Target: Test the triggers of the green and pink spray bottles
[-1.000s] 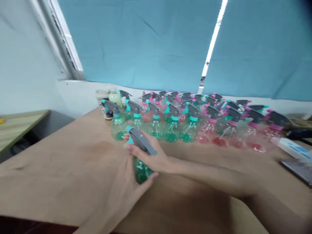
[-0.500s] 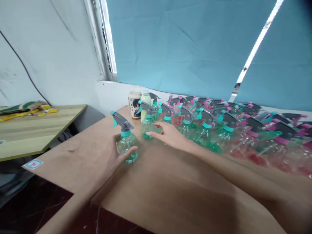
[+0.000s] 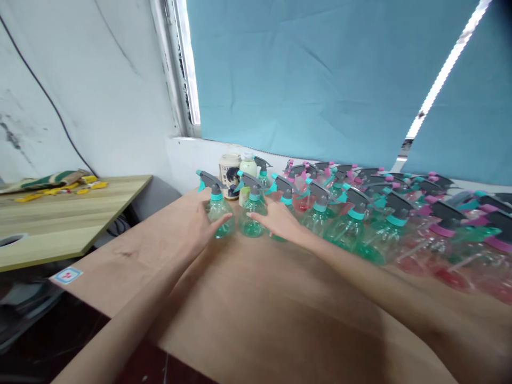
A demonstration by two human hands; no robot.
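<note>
My left hand (image 3: 200,226) is wrapped round a clear green spray bottle (image 3: 221,216) with a teal collar and grey trigger head, standing at the left end of the front row. My right hand (image 3: 278,220) lies open with fingers stretched out, touching the neighbouring green spray bottle (image 3: 251,216) from the right. Both bottles stand upright on the brown table (image 3: 260,298).
Several green and pink spray bottles (image 3: 360,213) crowd the table's far side up to the right edge. A printed cup (image 3: 230,173) and a pale bottle (image 3: 248,165) stand behind the row. A wooden side table (image 3: 60,213) is at the left, blue blinds behind.
My left hand carried the green bottle away from me and set it at the left end of the row. My right hand let go of its trigger head and moved to the neighbouring bottle.
</note>
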